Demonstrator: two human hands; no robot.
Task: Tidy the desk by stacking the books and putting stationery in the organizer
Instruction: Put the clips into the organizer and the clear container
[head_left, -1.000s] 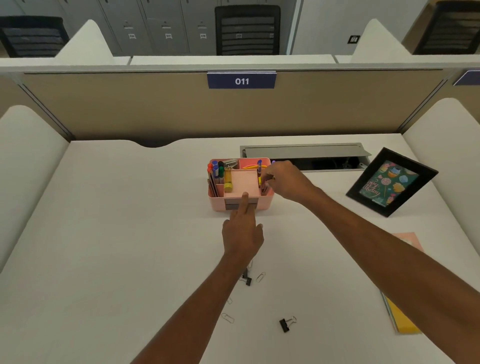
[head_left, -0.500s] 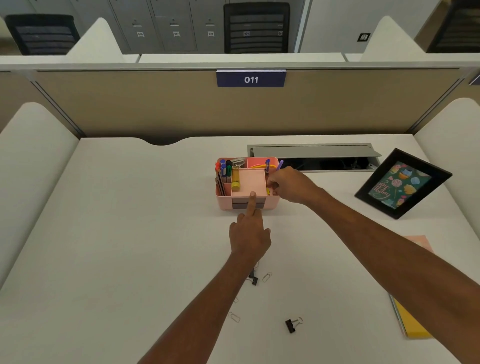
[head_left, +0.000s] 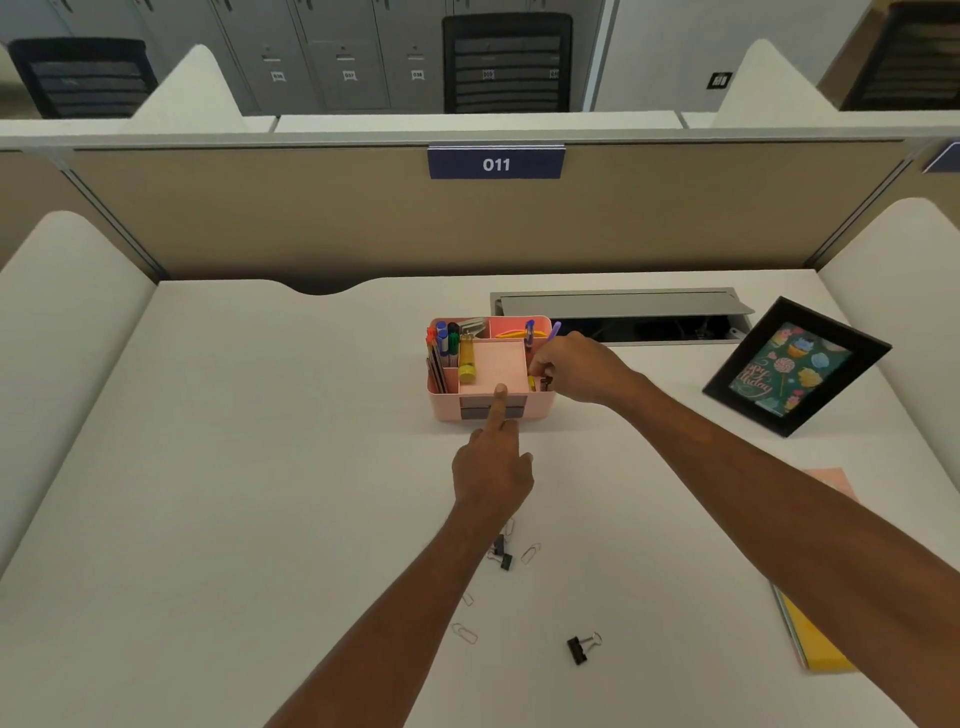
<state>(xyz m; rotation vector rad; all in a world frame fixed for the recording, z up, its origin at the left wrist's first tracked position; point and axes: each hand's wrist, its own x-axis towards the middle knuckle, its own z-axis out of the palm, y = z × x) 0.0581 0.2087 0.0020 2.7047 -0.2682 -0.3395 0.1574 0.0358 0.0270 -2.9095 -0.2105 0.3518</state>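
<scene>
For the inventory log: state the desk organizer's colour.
Pink organizer, with a grey front drawer; head view.

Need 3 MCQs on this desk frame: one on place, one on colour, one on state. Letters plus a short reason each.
1. Where is the picture frame relative to the organizer?
A. To its right
B. To its left
C. Inside it

2. What colour is the organizer?
A. Blue
B. Pink
C. Black

3. What is the left hand doing?
A. Lying flat on the desk
B. Gripping a book
C. Index finger extended onto the organizer's front edge

Answers:
1 A: the frame leans on the desk on the right side, apart from the organizer.
2 B: its walls and compartments are pink.
3 C: one finger reaches the front rim while the right hand pinches a small dark item at the right compartment.
</scene>
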